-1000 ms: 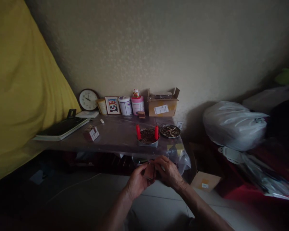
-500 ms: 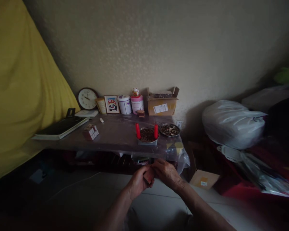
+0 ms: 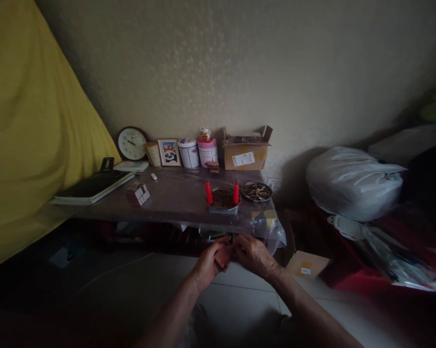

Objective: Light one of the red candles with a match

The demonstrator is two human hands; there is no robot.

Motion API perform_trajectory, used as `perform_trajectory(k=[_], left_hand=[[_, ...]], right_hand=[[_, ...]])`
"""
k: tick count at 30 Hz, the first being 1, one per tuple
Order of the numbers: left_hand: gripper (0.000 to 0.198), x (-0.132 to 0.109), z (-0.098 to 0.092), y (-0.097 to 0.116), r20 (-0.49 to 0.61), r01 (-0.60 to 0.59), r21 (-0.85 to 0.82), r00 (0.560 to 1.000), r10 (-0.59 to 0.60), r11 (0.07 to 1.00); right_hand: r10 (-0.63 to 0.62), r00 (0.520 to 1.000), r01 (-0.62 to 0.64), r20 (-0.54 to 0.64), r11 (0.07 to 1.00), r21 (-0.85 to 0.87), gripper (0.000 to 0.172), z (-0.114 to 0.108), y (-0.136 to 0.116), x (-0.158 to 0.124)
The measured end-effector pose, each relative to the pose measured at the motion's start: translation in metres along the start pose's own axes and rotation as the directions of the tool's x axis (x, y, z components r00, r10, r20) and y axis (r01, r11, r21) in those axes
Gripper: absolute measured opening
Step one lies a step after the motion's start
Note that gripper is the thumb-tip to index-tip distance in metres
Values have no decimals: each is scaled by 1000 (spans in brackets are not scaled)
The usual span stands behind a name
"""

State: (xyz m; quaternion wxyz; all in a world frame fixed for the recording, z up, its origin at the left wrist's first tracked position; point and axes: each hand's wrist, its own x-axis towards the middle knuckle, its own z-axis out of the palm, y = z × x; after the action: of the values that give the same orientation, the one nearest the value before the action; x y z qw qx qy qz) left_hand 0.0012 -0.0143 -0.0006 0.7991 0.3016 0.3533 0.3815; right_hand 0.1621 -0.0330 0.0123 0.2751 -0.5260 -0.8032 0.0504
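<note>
In front of the table's near edge, my left hand (image 3: 208,266) is closed around a small reddish-brown matchbox (image 3: 223,256). My right hand (image 3: 252,253) is beside it, fingers curled and pinched at the box's far end; whatever they hold is too small and dark to make out. Beyond my hands, two red candles (image 3: 236,193) stand upright at either side of a round tin (image 3: 223,210) filled with dark grains. To its right, a shallow metal dish (image 3: 269,197) holds several pale matchsticks (image 3: 257,191). No flame shows on either candle.
On the plastic-covered table (image 3: 178,193) stand a patterned cube (image 3: 138,194), a clock (image 3: 131,143), a framed panda picture (image 3: 169,152), two canisters (image 3: 189,153) and a cardboard box (image 3: 246,157). White bags (image 3: 352,183) lie right; a yellow curtain (image 3: 40,135) hangs left.
My right hand's fingers have drawn slightly right, away from the matchbox, and curled more. The left hand keeps its hold on the box. The view has shifted a little.
</note>
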Motion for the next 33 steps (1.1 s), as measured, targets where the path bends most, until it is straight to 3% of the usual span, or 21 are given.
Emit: perform_trajectory(k=[3, 12, 18, 20, 23, 26, 28, 33], left_hand=[[34, 0, 1, 1, -35, 9, 0, 999, -9, 1000], [27, 4, -3, -7, 70, -8, 57, 998, 4, 998], [22, -1, 2, -4, 67, 7, 52, 998, -10, 999], [24, -1, 2, -3, 63, 0, 49, 998, -3, 999], [28, -1, 1, -1, 47, -22, 35, 999, 20, 999], [32, -1, 0, 1, 33, -48, 11, 998, 48, 999], [33, -2, 1, 3, 35, -78, 3, 996, 78, 997], [28, -2, 3, 6, -29, -149, -17, 989, 148, 989]], right_hand=[[-19, 999, 20, -25, 1000, 18, 15, 0, 3, 0], [-72, 997, 78, -40, 980, 185, 25, -4, -5, 1], [40, 999, -31, -12, 908, 419, 12, -8, -10, 2], [130, 992, -112, 3, 842, 527, 6, -7, -9, 3], [290, 957, -215, 30, 633, 744, 13, -7, -8, 4], [378, 925, -212, 23, 468, 858, 20, -7, -6, 6], [394, 919, -193, -27, 506, 841, 21, -7, -4, 7], [282, 951, -172, -131, 829, 533, 14, -6, -6, 5]])
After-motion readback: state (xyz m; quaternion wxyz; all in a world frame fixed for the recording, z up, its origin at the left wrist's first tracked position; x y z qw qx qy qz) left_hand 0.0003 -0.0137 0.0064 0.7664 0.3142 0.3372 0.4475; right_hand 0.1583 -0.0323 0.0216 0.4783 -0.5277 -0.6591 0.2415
